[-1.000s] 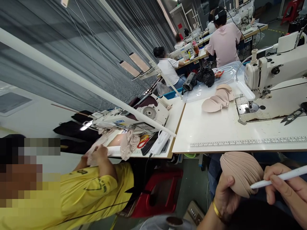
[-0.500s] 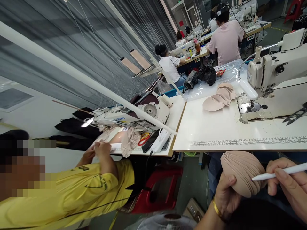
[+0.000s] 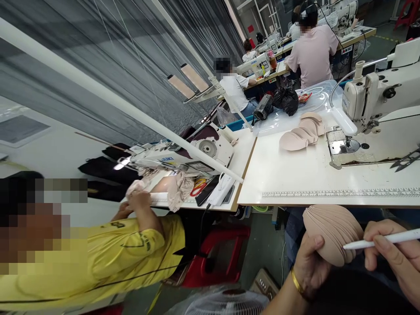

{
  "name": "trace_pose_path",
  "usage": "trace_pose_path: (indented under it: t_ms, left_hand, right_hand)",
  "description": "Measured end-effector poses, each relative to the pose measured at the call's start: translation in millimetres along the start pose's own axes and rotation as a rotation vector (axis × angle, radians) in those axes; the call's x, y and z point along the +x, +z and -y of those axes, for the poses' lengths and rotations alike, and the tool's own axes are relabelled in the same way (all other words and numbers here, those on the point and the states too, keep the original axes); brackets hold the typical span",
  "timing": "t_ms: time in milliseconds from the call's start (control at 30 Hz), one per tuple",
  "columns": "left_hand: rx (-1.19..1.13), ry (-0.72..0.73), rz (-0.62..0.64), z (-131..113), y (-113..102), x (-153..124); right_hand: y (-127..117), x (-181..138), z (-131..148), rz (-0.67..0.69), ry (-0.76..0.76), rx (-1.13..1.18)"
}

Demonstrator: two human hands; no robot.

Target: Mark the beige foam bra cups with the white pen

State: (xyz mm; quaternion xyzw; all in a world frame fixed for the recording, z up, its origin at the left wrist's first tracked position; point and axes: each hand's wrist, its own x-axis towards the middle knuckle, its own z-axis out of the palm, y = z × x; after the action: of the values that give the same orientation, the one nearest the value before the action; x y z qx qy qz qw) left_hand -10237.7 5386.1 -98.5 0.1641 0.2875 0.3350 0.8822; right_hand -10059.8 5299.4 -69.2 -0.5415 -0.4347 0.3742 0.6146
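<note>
A beige pleated bra cup (image 3: 331,234) is gripped in my left hand (image 3: 311,262), thumb against its lower left side and the other fingers hidden behind it. My right hand (image 3: 390,247) pinches a white pen (image 3: 377,240), whose tip touches or nearly touches the pleats at the cup's lower right. Both hands are below the front edge of the white sewing table (image 3: 295,175). On that tabletop lie several more beige cups (image 3: 303,131), overlapping in a row.
A sewing machine (image 3: 377,96) stands at right, with black thread snips (image 3: 407,159) beside it. A printed ruler (image 3: 328,192) runs along the front edge. A co-worker in yellow (image 3: 131,249) works at another machine (image 3: 183,157) on the left. A fan (image 3: 226,302) is below.
My hands, the cup and the pen hold nearly the same pose. The whole view has shifted slightly. The co-worker in yellow has raised some pale fabric in their hands.
</note>
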Motion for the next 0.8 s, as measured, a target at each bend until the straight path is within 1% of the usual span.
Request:
trace_pose_path:
  t_ms: [100,167,267,367,467,567,667,733,800]
  left_hand:
    - [0.007,0.014,-0.015,0,0,0]
    - [0.017,0.01,-0.02,1,0,0]
    - [0.027,0.009,-0.008,1,0,1]
    - [0.028,0.007,0.008,1,-2,2]
    - [0.008,-0.006,-0.019,2,-3,3]
    - [0.013,-0.008,-0.059,4,-2,2]
    - [0.035,-0.009,-0.032,6,0,2]
    - [0.026,0.0,-0.001,6,0,2]
    - [0.016,0.037,0.02,-2,-1,5]
  right_hand:
    - [2,1,0,0.052,0.003,-0.014]
    - [2,1,0,0.075,0.018,0.02]
    - [-1,0,0,0.04,0.031,0.058]
    - [-4,-1,-1,0.013,0.016,0.016]
    - [-1,0,-2,0.059,-0.011,-0.032]
    - [5,1,1,0.102,-0.011,-0.01]
    - [9,0,4,0.121,0.029,0.031]
    - [7,0,4,0.074,0.065,0.069]
    - [1,3,-2,-0.015,0.077,0.107]
